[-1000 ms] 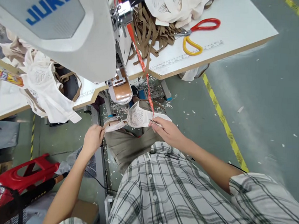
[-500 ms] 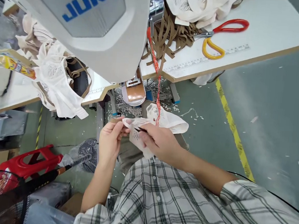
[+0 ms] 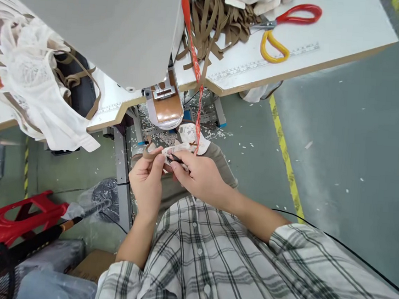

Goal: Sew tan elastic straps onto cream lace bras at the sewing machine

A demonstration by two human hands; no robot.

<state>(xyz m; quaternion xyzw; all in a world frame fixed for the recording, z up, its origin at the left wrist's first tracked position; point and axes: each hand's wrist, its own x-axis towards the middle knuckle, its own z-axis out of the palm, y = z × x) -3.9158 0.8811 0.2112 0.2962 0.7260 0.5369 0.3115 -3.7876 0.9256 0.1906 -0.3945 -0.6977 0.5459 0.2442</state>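
My left hand and my right hand meet in front of my chest, below the sewing machine. Both pinch a small white lace garment piece with a tan strap. My left fingers grip the strap end and the fabric edge. My right hand also holds a small dark thread snipper pressed against the fabric. A red string hangs from the machine down to the piece.
The white table carries red and yellow scissors, a heap of tan straps and white fabric. More white lace garments hang over the left table edge. A red stool stands lower left. Yellow floor tape runs right.
My hands have come together from about a hand's width apart and drawn nearer to my body. The lace piece is bunched between them. The view has tilted down.
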